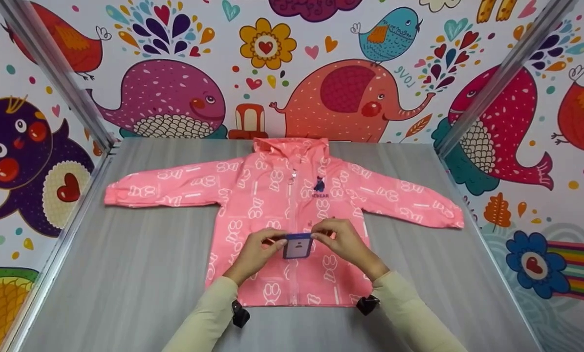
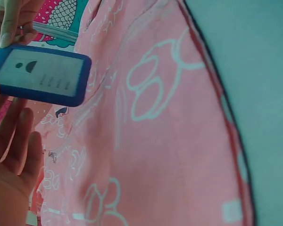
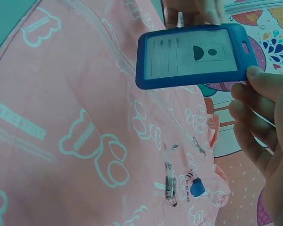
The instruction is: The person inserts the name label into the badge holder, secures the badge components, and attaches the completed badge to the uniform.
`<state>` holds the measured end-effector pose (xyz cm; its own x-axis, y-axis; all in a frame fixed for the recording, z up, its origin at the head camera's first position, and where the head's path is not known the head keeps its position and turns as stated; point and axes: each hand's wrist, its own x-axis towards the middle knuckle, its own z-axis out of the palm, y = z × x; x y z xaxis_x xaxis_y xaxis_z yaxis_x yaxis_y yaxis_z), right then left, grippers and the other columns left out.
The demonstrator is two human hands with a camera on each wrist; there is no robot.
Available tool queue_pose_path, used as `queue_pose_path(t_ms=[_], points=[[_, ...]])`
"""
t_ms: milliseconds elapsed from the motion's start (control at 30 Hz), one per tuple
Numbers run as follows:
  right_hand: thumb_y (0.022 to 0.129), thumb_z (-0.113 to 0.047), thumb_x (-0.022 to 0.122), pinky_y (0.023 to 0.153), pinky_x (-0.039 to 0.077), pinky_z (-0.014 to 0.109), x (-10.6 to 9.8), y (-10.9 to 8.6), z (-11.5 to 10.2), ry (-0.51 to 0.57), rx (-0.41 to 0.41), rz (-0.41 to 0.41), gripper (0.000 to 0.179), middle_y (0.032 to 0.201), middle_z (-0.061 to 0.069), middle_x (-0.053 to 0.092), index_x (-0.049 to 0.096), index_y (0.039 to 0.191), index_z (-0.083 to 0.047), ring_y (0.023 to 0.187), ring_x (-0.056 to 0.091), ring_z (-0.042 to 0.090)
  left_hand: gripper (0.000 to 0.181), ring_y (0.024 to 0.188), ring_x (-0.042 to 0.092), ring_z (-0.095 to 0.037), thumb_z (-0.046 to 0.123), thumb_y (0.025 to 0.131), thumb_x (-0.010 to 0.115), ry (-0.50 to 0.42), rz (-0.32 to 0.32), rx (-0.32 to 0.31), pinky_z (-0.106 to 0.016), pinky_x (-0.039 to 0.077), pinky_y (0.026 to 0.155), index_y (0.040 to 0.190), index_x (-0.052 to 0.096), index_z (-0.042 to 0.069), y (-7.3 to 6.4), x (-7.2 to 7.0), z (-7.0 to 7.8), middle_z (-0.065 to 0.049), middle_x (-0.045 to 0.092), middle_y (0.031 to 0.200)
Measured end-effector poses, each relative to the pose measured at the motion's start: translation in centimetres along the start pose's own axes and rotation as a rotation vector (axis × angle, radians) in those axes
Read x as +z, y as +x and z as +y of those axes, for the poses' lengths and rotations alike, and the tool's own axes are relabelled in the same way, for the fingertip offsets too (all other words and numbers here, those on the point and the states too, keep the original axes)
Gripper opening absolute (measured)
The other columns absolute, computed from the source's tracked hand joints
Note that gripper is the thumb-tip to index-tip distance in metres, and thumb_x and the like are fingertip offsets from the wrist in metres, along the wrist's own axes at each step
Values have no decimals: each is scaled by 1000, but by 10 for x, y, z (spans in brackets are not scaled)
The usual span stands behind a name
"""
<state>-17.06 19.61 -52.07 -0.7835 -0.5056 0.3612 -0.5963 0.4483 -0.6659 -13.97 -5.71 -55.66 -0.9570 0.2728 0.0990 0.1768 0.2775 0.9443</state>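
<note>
On the pink hooded jacket (image 1: 292, 208), "BEAR" can be read at the end of a word printed under a dark emblem (image 1: 319, 184), and "CKY" is borne by a white strip (image 3: 19, 118). "LOVE" is lettered, apparently reversed, on the wall panel (image 1: 404, 77). On the ID badge (image 1: 298, 247), a person pictogram (image 3: 203, 52) is printed beside illegible lines.
</note>
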Motion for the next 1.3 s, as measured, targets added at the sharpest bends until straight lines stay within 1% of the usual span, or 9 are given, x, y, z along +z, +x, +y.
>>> queue_pose_path(t_ms=[300, 533, 700, 800, 900, 967, 1067, 1200, 1300], points=[[89, -17, 72, 62, 53, 20, 9, -3, 3, 73, 81, 49, 7, 85, 3, 76, 77, 93, -14, 67, 62, 8, 23, 95, 67, -18, 20, 92, 69, -21, 66, 31, -26, 54, 85, 113, 73, 10, 4, 0, 6, -4, 74, 106], [88, -6, 71, 65, 54, 20, 11, -1, -7, 95, 169, 45, 8, 83, 12, 76, 75, 93, -2, 66, 65, 17, 18, 84, 65, -11, 18, 90, 71, -14, 95, 41, -24, 54, 78, 103, 75, 6, 8, 1, 7, -5, 76, 96], [89, -17, 72, 63, 54, 20, 9, -1, 2, 139, 204, 52, 10, 84, 8, 76, 77, 95, -9, 66, 64, 9, 11, 78, 65, -6, 16, 90, 71, 14, 128, 87, -22, 56, 75, 98, 76, 10, 10, 0, 10, -5, 76, 91], [90, -19, 71, 62, 54, 20, 3, 2, 8, 164, 261, 101, 11, 81, 8, 75, 77, 94, -10, 66, 65, 14, 10, 77, 65, -5, 17, 90, 71, 21, 138, 81, -22, 56, 74, 98, 75, 12, 10, 0, 11, -4, 76, 91], [92, -17, 69, 59, 53, 21, -6, 6, 16, 166, 364, 200, 12, 79, 12, 73, 76, 92, -7, 67, 66, 27, 10, 77, 65, -6, 18, 90, 72, 14, 141, 64, -21, 56, 74, 98, 75, 13, 11, -1, 10, -4, 76, 91], [92, -14, 68, 56, 51, 21, -11, 8, 22, 149, 444, 263, 11, 77, 15, 72, 76, 91, -6, 66, 66, 30, 10, 78, 65, -7, 18, 90, 72, 2, 138, 54, -22, 57, 74, 98, 75, 13, 11, -1, 10, -4, 75, 92], [92, -12, 68, 52, 49, 21, -17, 10, 29, 104, 531, 311, 12, 78, 20, 71, 75, 88, -4, 61, 64, 26, 10, 79, 66, -8, 18, 90, 71, -25, 133, 34, -21, 58, 74, 98, 75, 12, 11, -1, 9, -6, 75, 93], [92, -16, 69, 51, 47, 20, -17, 10, 38, -2, 614, 301, 16, 75, 16, 71, 75, 86, -3, 57, 58, 11, 10, 80, 67, -10, 16, 91, 71, -45, 128, 18, -22, 59, 74, 98, 75, 12, 11, 0, 9, -7, 75, 93], [91, -22, 71, 54, 46, 22, -14, 10, 43, -97, 666, 267, 18, 74, 10, 72, 76, 84, -6, 58, 56, 9, 10, 80, 68, -11, 16, 90, 71, -43, 122, 15, -22, 59, 74, 99, 75, 11, 11, 0, 10, -7, 75, 93]])
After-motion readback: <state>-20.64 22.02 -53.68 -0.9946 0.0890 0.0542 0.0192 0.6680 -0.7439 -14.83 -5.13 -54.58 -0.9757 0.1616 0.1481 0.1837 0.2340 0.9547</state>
